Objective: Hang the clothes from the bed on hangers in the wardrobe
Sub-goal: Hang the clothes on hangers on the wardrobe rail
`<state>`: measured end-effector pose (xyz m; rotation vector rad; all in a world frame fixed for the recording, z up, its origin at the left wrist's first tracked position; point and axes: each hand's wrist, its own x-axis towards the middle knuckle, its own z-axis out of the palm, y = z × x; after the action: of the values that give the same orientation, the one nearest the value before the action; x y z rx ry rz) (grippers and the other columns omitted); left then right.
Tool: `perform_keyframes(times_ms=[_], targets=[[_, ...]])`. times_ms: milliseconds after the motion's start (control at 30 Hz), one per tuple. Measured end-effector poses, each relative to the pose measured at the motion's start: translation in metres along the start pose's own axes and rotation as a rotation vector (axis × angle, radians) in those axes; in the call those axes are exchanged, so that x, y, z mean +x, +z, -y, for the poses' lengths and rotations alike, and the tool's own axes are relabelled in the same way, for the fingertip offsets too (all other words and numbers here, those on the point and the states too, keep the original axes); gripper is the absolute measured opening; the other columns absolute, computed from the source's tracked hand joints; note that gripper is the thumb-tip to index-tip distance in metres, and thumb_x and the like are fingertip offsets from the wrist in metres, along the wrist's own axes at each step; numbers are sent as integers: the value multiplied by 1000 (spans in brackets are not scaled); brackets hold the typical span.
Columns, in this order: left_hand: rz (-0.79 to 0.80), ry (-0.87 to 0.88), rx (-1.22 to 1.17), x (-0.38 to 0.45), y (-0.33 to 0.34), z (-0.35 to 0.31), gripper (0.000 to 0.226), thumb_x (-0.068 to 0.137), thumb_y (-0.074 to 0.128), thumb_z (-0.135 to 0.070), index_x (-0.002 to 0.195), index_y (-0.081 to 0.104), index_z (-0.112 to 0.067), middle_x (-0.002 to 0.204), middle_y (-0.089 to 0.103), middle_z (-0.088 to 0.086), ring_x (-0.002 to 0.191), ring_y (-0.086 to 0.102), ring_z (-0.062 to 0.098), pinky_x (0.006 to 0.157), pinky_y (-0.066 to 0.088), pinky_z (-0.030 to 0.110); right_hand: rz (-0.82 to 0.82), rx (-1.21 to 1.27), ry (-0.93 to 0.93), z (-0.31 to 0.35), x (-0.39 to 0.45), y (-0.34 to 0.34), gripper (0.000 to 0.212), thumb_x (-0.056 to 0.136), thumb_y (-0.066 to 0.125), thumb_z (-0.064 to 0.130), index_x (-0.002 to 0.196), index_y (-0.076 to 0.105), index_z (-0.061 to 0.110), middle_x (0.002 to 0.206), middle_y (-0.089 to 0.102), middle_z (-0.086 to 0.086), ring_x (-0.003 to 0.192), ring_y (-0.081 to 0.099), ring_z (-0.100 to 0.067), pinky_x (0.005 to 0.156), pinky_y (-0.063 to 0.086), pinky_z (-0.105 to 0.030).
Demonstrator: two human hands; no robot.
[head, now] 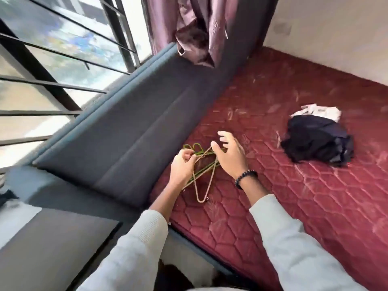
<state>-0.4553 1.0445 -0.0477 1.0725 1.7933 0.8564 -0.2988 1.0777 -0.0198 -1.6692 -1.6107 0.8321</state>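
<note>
A bunch of thin hangers [202,175], green and beige, lies on the dark red quilted mattress [294,206] close to the grey headboard. My left hand [181,166] grips the hangers near their hooks. My right hand [230,155], with a black bead bracelet at the wrist, hovers over the bunch with fingers spread and relaxed, its thumb near a beige hanger. A pile of dark clothes [317,140] sits further right on the mattress, with a white garment [319,112] just behind it. No wardrobe shows in this view.
A grey padded headboard [130,139] runs along the bed's left side under a barred window [52,59]. A mauve curtain [199,28] hangs at the bed's far corner. A dark flat surface [52,238] lies at lower left.
</note>
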Motion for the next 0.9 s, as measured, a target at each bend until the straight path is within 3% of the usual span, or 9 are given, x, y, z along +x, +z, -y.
perform_keyframes(times_ms=[167,267,400,467,500,567,633,733,900], targets=[[-58,-169,-5,11,24,53,20,94,62,-24,113,65,-17,106,72,7,101,67,24,92,51,37,202,-122,-65,-45,20,27,42,88,70,20,128,60,14,117,65,-12,110,60,-25,97,40,-28],[-55,-274,-23,23,39,89,20,95,62,-22,114,65,-15,110,71,8,104,66,24,89,47,30,303,-195,-39,-76,31,55,42,87,69,18,127,60,13,120,63,-13,115,59,-29,99,38,-28],[14,-414,-28,59,71,149,29,94,60,-24,117,65,-7,114,69,15,107,63,29,80,41,29,381,-264,83,-131,36,94,41,87,69,17,128,60,13,120,61,-16,115,57,-33,100,42,-35],[75,-486,-81,71,94,185,36,86,58,-30,103,65,0,101,68,25,98,62,35,77,41,33,483,-361,114,-163,35,112,43,88,67,21,130,58,17,124,59,-14,119,55,-33,104,42,-40],[67,-529,-88,76,104,205,33,82,58,-25,97,64,3,97,66,30,95,62,41,80,43,40,529,-400,122,-175,34,117,43,88,66,23,131,57,20,126,58,-12,120,55,-33,104,42,-44],[53,-582,-106,87,130,248,32,85,59,-14,104,64,11,111,63,37,107,60,50,93,45,49,607,-463,131,-197,39,129,45,88,66,24,132,55,23,127,56,-10,120,55,-33,105,42,-50],[81,-601,-119,90,134,245,32,88,62,-14,111,66,8,121,64,28,116,60,39,96,43,37,622,-519,133,-212,49,138,47,89,65,24,135,53,24,128,55,-10,123,54,-33,106,41,-51],[125,-629,-91,93,130,249,28,95,56,-9,121,66,-1,124,65,13,118,60,25,88,43,24,638,-582,103,-223,64,153,47,91,63,25,137,51,24,133,53,-10,125,52,-33,107,40,-48],[65,-577,-122,105,128,255,22,91,61,-8,112,65,-6,117,69,16,112,64,31,96,48,36,637,-573,81,-227,86,177,49,91,64,27,137,51,24,138,51,-8,130,49,-31,109,39,-47]])
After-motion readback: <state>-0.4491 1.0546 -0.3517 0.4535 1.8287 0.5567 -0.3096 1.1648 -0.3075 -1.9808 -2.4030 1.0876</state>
